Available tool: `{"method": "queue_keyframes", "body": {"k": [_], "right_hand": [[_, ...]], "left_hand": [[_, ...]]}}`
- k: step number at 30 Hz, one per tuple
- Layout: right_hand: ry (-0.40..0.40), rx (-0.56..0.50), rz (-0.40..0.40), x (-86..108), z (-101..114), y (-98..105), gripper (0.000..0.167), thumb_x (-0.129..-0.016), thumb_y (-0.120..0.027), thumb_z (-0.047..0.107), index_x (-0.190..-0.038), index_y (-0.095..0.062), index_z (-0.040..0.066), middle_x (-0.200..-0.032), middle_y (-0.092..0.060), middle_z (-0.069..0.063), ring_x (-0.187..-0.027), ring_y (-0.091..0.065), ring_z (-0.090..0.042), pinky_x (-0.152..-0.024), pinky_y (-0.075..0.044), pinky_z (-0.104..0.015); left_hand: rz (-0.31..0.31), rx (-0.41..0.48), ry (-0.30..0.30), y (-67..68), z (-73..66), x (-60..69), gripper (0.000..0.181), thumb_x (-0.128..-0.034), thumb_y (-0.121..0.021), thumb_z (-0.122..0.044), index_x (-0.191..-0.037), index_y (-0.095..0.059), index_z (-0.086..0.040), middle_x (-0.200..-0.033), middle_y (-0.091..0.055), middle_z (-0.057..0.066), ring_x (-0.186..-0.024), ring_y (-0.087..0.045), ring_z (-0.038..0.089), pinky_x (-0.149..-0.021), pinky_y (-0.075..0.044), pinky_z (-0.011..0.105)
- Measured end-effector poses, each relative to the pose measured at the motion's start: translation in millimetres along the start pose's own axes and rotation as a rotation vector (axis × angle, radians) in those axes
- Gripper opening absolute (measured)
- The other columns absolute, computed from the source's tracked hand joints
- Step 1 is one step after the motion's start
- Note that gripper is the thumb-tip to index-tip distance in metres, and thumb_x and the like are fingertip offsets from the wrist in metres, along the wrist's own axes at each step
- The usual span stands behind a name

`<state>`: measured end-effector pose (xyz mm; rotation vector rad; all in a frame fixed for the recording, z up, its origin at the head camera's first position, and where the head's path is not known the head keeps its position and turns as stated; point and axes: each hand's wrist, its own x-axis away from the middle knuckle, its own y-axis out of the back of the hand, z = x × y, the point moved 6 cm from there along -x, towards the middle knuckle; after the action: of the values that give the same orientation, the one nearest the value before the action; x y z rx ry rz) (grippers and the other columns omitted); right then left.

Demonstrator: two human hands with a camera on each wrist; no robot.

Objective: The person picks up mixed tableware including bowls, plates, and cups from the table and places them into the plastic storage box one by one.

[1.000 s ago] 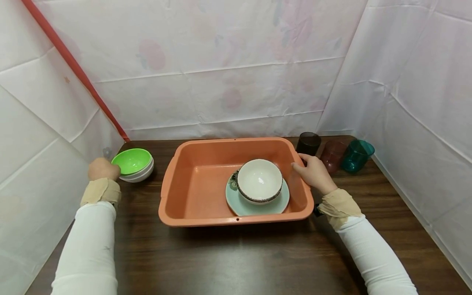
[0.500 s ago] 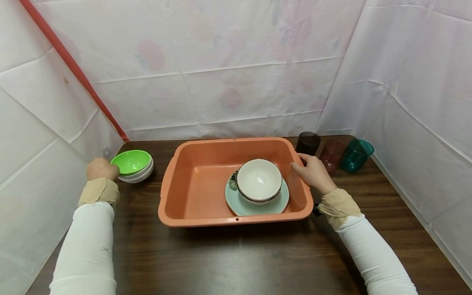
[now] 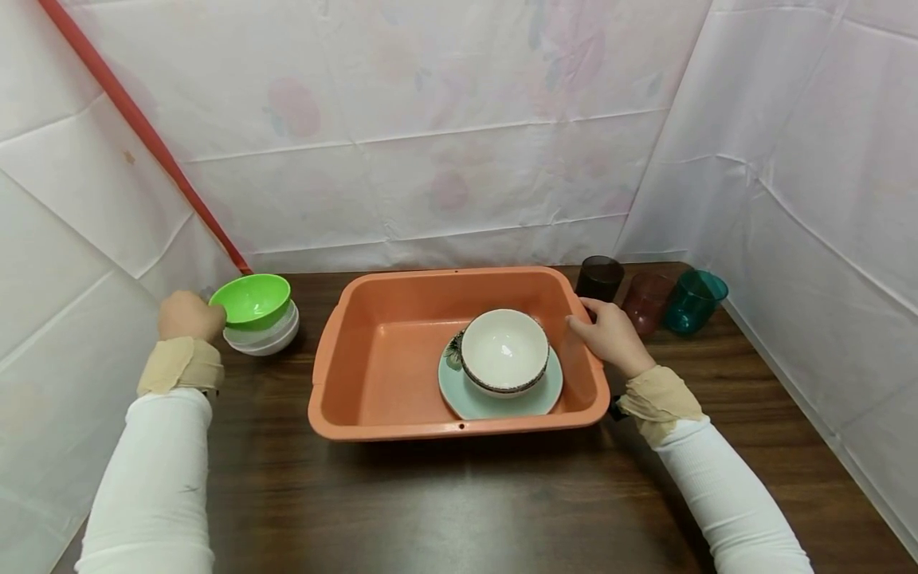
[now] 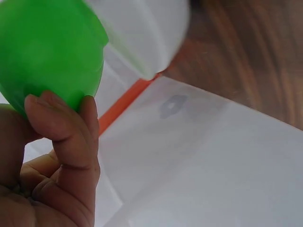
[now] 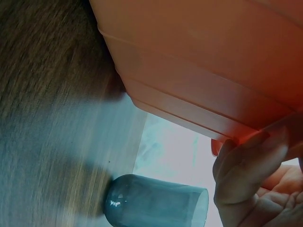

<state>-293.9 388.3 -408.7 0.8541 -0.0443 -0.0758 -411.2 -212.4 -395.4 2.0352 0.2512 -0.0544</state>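
My left hand (image 3: 190,316) pinches the left rim of a green bowl (image 3: 251,304), which is lifted and slightly tilted above a stack of white bowls (image 3: 267,344). In the left wrist view the fingers (image 4: 71,137) press against the underside of the green bowl (image 4: 52,52). My right hand (image 3: 614,338) grips the right rim of an orange basin (image 3: 373,434), thumb inside and fingers curled under the edge. Inside the basin, a white bowl (image 3: 505,349) with a dark rim sits on a pale green plate (image 3: 459,395).
Behind and right of my right hand stand a dark cup (image 3: 599,279), a reddish cup (image 3: 645,304) and a teal cup (image 3: 694,303). White sheeting (image 3: 445,143) walls the back and sides of the dark wooden table (image 3: 402,510).
My left hand has raised the green bowl off the white bowls and shifted slightly left and back. The right hand and the basin have stayed in place.
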Motion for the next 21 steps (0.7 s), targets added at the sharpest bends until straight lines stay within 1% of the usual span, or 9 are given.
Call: {"method": "queue_keyframes", "body": {"k": [2, 4, 7, 9, 12, 15, 16, 18, 21], "right_hand": [[0.001, 0.000, 0.000, 0.1, 0.2, 0.2, 0.053, -0.099, -0.054, 0.027, -0.143, -0.046, -0.001, -0.116, -0.066, -0.025, -0.078, -0.072, -0.021, -0.067, -0.060, -0.034], [0.001, -0.002, 0.002, 0.3, 0.5, 0.2, 0.053, -0.099, -0.054, 0.027, -0.143, -0.045, -0.001, -0.116, -0.066, -0.025, -0.077, -0.072, -0.021, -0.067, -0.060, -0.034], [0.002, -0.004, 0.004, 0.8, 1.0, 0.3, 0.053, -0.099, -0.054, 0.027, -0.143, -0.045, -0.002, -0.116, -0.067, -0.025, -0.077, -0.072, -0.021, -0.067, -0.060, -0.034], [0.004, -0.003, 0.001, 1.2, 1.5, 0.7, 0.053, -0.099, -0.054, 0.027, -0.143, -0.045, -0.001, -0.115, -0.067, -0.025, -0.077, -0.072, -0.021, -0.067, -0.060, -0.035], [0.007, -0.004, -0.001, 1.4, 1.9, 1.3, 0.053, -0.099, -0.055, 0.026, -0.143, -0.046, -0.002, -0.115, -0.067, -0.025, -0.077, -0.072, -0.021, -0.067, -0.060, -0.035], [0.007, -0.012, 0.002, 1.5, 1.9, 1.5, 0.053, -0.099, -0.055, 0.026, -0.143, -0.045, -0.002, -0.113, -0.067, -0.026, -0.073, -0.071, -0.020, -0.065, -0.060, -0.034], [0.007, -0.014, 0.003, 1.6, 1.9, 1.6, 0.053, -0.099, -0.055, 0.026, -0.143, -0.045, -0.002, -0.112, -0.067, -0.026, -0.072, -0.071, -0.019, -0.064, -0.059, -0.033], [0.009, -0.019, 0.004, 1.7, 2.1, 1.6, 0.054, -0.099, -0.054, 0.026, -0.143, -0.044, -0.002, -0.111, -0.068, -0.026, -0.069, -0.071, -0.018, -0.062, -0.059, -0.032], [0.009, -0.023, 0.006, 1.6, 2.2, 1.2, 0.054, -0.099, -0.054, 0.026, -0.144, -0.044, -0.002, -0.110, -0.068, -0.027, -0.067, -0.070, -0.017, -0.060, -0.058, -0.031]], "left_hand": [[-0.017, 0.022, -0.007, 6.0, -5.3, 1.4, 0.031, -0.0730, -0.043, -0.008, -0.043, -0.038, -0.014, -0.047, -0.040, 0.002, -0.054, -0.040, 0.026, -0.044, -0.032, 0.033], [-0.032, 0.038, -0.021, 12.1, -10.9, 2.9, 0.032, -0.0734, -0.044, -0.008, -0.042, -0.042, -0.013, -0.044, -0.038, -0.003, -0.052, -0.039, 0.023, -0.044, -0.031, 0.033], [-0.021, 0.067, -0.024, 18.8, -19.3, 4.2, 0.030, -0.0753, -0.045, -0.009, -0.046, -0.051, -0.010, -0.045, -0.043, -0.004, -0.052, -0.042, 0.022, -0.045, -0.033, 0.033], [-0.018, 0.066, -0.029, 22.8, -26.4, 4.9, 0.028, -0.0756, -0.046, -0.009, -0.048, -0.054, -0.009, -0.047, -0.046, -0.002, -0.055, -0.044, 0.023, -0.046, -0.034, 0.033], [-0.016, 0.061, -0.060, 26.9, -39.7, 7.2, 0.025, -0.0767, -0.048, -0.010, -0.058, -0.063, -0.002, -0.053, -0.054, 0.004, -0.061, -0.048, 0.026, -0.048, -0.035, 0.031], [-0.001, 0.055, -0.107, 28.2, -55.3, 11.1, 0.027, -0.0790, -0.048, -0.012, -0.075, -0.069, 0.005, -0.059, -0.062, 0.008, -0.065, -0.053, 0.027, -0.050, -0.036, 0.029], [0.008, 0.058, -0.121, 28.1, -60.4, 12.6, 0.029, -0.0798, -0.049, -0.012, -0.081, -0.071, 0.006, -0.060, -0.064, 0.008, -0.064, -0.055, 0.026, -0.050, -0.037, 0.029], [0.034, 0.070, -0.143, 27.0, -70.4, 15.2, 0.031, -0.0813, -0.048, -0.013, -0.088, -0.071, 0.007, -0.058, -0.065, 0.004, -0.061, -0.056, 0.022, -0.049, -0.037, 0.029], [0.065, 0.092, -0.176, 25.5, -85.9, 19.9, 0.031, -0.0824, -0.047, -0.012, -0.088, -0.072, 0.005, -0.052, -0.062, -0.005, -0.054, -0.054, 0.014, -0.046, -0.038, 0.028]]}}
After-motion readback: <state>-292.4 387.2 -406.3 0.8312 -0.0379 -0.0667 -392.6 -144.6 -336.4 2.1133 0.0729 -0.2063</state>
